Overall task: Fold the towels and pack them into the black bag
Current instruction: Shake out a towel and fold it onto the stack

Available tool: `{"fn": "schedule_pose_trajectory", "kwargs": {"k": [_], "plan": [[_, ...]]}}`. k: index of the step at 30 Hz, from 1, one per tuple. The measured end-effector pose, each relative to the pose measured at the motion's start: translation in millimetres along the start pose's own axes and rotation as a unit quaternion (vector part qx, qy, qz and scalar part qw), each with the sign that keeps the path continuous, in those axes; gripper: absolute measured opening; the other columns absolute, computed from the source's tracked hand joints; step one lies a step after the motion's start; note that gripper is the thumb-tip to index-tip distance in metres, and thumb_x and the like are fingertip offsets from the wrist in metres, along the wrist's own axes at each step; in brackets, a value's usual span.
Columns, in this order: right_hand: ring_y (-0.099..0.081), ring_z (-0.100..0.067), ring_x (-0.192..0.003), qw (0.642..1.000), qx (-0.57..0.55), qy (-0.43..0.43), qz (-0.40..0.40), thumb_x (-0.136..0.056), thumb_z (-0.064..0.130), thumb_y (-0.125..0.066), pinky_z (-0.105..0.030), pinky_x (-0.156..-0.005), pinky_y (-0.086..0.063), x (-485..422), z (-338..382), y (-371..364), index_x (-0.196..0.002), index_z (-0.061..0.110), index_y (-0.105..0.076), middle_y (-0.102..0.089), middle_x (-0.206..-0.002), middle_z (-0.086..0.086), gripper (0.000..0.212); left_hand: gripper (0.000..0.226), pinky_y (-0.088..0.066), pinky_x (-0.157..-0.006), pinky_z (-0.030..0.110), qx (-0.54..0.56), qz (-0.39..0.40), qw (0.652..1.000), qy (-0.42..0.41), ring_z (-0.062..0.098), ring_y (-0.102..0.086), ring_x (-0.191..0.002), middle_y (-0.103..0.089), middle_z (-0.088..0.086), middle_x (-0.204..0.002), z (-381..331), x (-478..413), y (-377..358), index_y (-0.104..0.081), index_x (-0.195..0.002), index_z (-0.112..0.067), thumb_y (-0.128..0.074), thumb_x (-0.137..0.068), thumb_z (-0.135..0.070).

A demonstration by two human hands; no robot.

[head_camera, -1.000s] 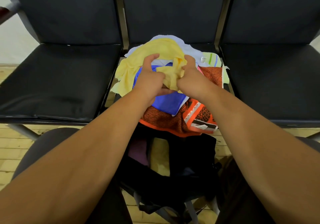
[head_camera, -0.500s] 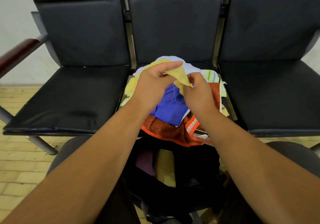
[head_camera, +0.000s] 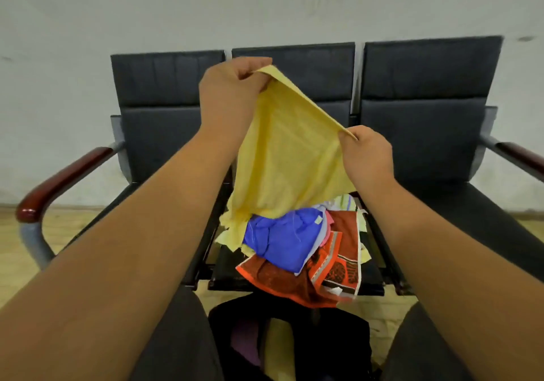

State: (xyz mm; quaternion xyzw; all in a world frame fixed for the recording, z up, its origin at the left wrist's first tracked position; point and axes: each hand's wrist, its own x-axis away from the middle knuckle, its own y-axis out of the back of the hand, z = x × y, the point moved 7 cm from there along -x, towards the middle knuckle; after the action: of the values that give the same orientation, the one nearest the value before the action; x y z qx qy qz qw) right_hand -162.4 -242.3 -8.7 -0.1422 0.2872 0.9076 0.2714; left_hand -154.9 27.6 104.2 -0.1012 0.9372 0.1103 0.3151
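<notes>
Black fabric comes nearest: the soft black bag [head_camera: 338, 336] sits open on the floor just in front of the black padded middle seat [head_camera: 226, 268] of the three-seat bench, between the person's knees. Something purple and something pale yellow show inside it. On that seat lies the unfolded heap — an orange-and-brown patterned terry towel [head_camera: 279, 277] at the bottom, drooping over the seat's front edge, and a crumpled blue cloth towel [head_camera: 279, 239] on top, with paler cloths showing behind.

Above the seat, a thin pale-yellow towel [head_camera: 288, 156] is held up by one edge. The left hand [head_camera: 229, 92] pinches a corner high up and the right hand [head_camera: 368, 156] pinches the neighbouring corner lower down, both with fingers curled on the cloth. The edge between them is taut but slanted. The lower hem is bunched on the heap, touching the blue towel.

The risks, as I judge them:
- If the hands lift further, the hem may drag the blue towel off the seat — it lies loose, with the yellow cloth resting against it.
- Corners held at uneven heights would give a skewed fold.
- A fingertip pinch could slip on fabric this thin.
- The orange towel's overhang could slide to the floor if jostled.
</notes>
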Motion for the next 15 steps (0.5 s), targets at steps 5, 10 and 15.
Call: {"fn": "schedule_pose_trajectory", "kwargs": {"k": [5,10,15], "plan": [[-0.051,-0.012,-0.063,0.996,-0.07,0.001,-0.055,-0.103,0.045,-0.061,-0.03,-0.058,-0.04,-24,50,48,-0.077,0.01,-0.065,-0.059,-0.069,0.003,0.043,0.014,-0.068,-0.07,0.039,0.021,-0.07,0.997,0.025,0.009,-0.077,-0.083,-0.081,-0.013,-0.089,-45,-25,49,-0.083,-0.097,-0.034,-0.072,-0.094,-0.026],[-0.038,-0.011,-0.057,0.985,-0.145,-0.003,-0.092,-0.097,0.041,-0.067,-0.031,-0.057,-0.035,-41,96,94,-0.063,0.021,-0.053,-0.045,-0.06,0.006,0.042,0.008,-0.063,-0.068,0.031,0.017,-0.129,0.991,0.042,0.011,-0.075,-0.083,-0.079,-0.01,-0.086,-75,-46,98,-0.084,-0.086,-0.028,-0.076,-0.084,-0.029],[-0.039,-0.015,-0.063,0.968,-0.222,0.027,-0.117,-0.096,0.043,-0.068,-0.03,-0.062,-0.035,-57,147,123,-0.07,0.019,-0.051,-0.041,-0.063,0.004,0.039,0.016,-0.052,-0.065,0.033,0.011,-0.119,0.989,0.086,0.017,-0.057,-0.07,-0.062,0.006,-0.08,-90,-76,125,-0.068,-0.078,-0.018,-0.081,-0.074,-0.026]]}}
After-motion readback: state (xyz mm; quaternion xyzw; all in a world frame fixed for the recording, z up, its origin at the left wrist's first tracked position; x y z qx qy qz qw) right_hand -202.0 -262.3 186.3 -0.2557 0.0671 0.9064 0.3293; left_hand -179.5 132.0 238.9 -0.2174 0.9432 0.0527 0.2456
